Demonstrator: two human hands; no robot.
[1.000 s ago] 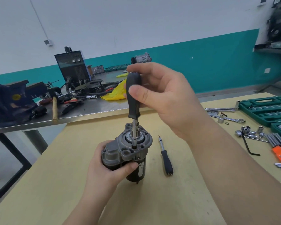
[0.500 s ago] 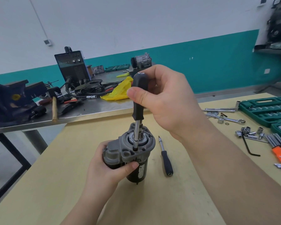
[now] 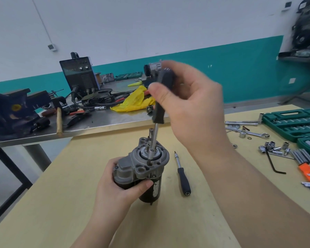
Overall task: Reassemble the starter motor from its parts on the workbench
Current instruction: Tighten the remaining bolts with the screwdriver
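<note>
On the workbench point(image 3: 61, 203): starter motor point(image 3: 143, 169) stands upright
Left hand point(image 3: 118, 187): wrapped round its body, steadying
Right hand point(image 3: 191, 104): curled on screwdriver point(image 3: 158, 111) handle, blurred
Tip: probably seated in an end-housing screw; keep shaft plumb, press down while turning
Nearby: spare driver point(image 3: 183, 174) just beside the motor

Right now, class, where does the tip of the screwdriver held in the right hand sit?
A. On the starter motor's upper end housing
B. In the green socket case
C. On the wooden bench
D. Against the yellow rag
A: the screwdriver, gripped by the right hand, meets the top housing of the starter motor, which the left hand holds.
</note>
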